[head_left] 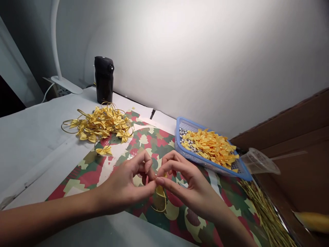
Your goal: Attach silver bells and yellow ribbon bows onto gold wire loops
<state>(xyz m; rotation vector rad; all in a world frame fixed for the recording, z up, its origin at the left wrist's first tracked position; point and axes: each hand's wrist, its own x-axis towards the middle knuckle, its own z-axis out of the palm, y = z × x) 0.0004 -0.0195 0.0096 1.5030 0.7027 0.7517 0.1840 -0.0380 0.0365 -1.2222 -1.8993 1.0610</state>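
My left hand (133, 183) and my right hand (181, 175) meet at the middle of the table, thumbs and forefingers pinched together. Between them they hold a gold cord loop (164, 202) with a yellow ribbon bow (159, 190) on it, hanging just below the fingertips. What exactly each fingertip grips is mostly hidden. Left of my hands, a single bow on a loop (104, 150) lies beside a heap of gold cord loops with yellow bows and small silvery bells (102, 123).
A blue plastic basket (177, 137) holds many yellow bows and small silvery bells. Right of it are a clear plastic cup (259, 163) and a bundle of gold cords (267, 212). A black bottle (104, 80) and white lamp (66, 85) stand behind. Camouflage-patterned sheet (87, 175) covers part of the table.
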